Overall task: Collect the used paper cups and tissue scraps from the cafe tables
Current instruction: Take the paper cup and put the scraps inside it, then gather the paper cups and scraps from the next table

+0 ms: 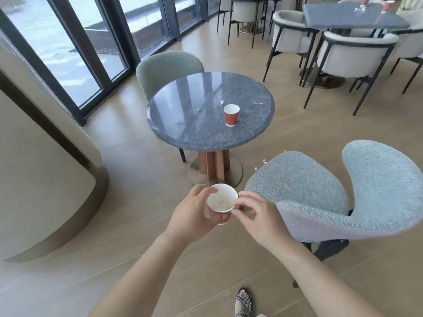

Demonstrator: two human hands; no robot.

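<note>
Between both hands, paper cup: left hand grips its wall, right hand pinches the rim. Tissue lies below the fingertips. Keep it level, press the tissue deep. Red cup stands well beyond the fingers.

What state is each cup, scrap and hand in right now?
Held cup: upright, gripped by left hand, tissue inside.
Right hand: fingers curled at that cup's rim; grip unclear.
Red cup: upright on round table, uncollected.
Tissue scrap: loose on round table beyond red cup.
Far cups: two standing on far table, uncollected.
</note>
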